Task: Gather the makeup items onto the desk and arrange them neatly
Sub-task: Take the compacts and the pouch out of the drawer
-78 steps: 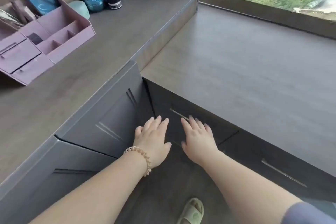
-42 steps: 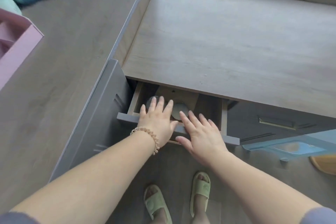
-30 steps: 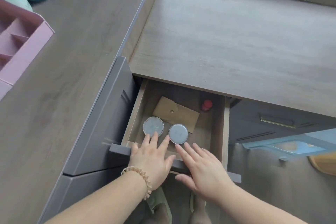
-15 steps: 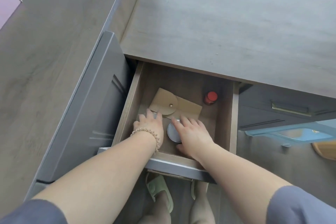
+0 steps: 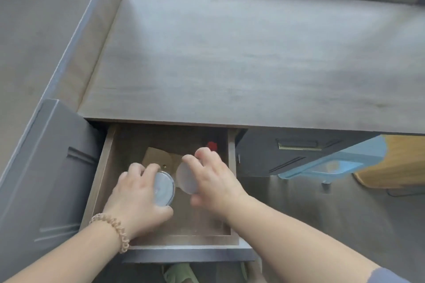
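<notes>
The drawer [image 5: 101, 181] under the desk top [image 5: 253, 53] stands pulled out. Over it, my left hand [image 5: 135, 197] grips a round silver compact [image 5: 163, 188], tilted on edge. My right hand [image 5: 211, 179] holds a second round compact [image 5: 185, 178], pale and blurred, lifted above the drawer floor. A brown card [image 5: 158, 156] lies on the drawer bottom behind the hands. A small red-capped item [image 5: 212, 145] stands at the drawer's back right, partly hidden by my right fingers.
A grey cabinet front [image 5: 50, 167] flanks the drawer on the left, with a higher counter [image 5: 34, 30] beyond it. Another drawer with a brass handle [image 5: 299, 146] is to the right. A light blue stool [image 5: 340, 163] and a wooden object [image 5: 395, 163] stand below right.
Both hands pulled the drawer out, reached in and each took one round compact. The compacts are now lifted off the drawer floor and tilted.
</notes>
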